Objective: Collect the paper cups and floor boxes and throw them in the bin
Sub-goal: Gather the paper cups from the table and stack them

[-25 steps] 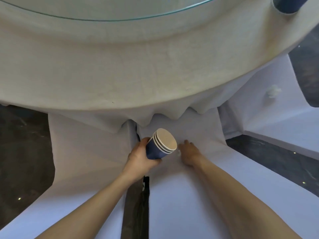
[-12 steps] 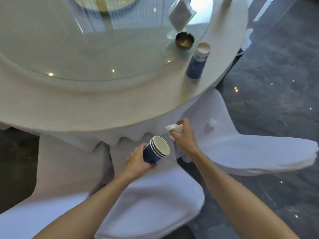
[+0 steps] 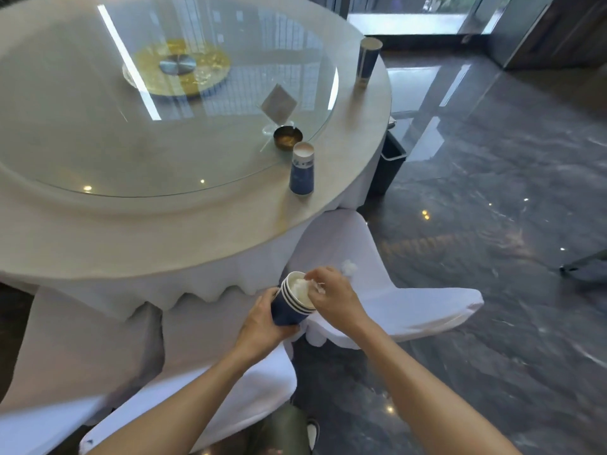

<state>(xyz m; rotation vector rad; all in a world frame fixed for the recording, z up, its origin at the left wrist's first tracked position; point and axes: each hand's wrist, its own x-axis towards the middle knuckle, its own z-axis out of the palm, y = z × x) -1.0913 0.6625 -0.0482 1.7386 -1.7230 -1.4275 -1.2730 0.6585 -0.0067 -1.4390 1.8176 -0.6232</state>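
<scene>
My left hand [image 3: 259, 326] grips a nested stack of blue paper cups [image 3: 289, 307], tilted with the mouth up and to the right. My right hand [image 3: 331, 297] sits at the rim and pinches a crumpled white tissue [image 3: 303, 285] inside the top cup. Another crumpled tissue [image 3: 348, 267] lies on the white chair cover just beyond my right hand. Two more blue paper cups stand on the round table: one near the edge [image 3: 302, 169], one further back at the right [image 3: 368, 62]. A dark bin [image 3: 389, 169] stands on the floor beside the table.
The round table [image 3: 203, 231] has a glass turntable with a small brass bowl [image 3: 288, 137] and a card stand [image 3: 278, 105]. White-covered chairs [image 3: 410, 307] stand close under the table's edge. Glossy dark floor [image 3: 492, 192] stretches to the right; a dark object [image 3: 588, 266] lies at the far right.
My view rose from under the table's rim to its top. My right hand picked a tissue off the chair and brought it into the top cup; the left hand kept hold of the stack.
</scene>
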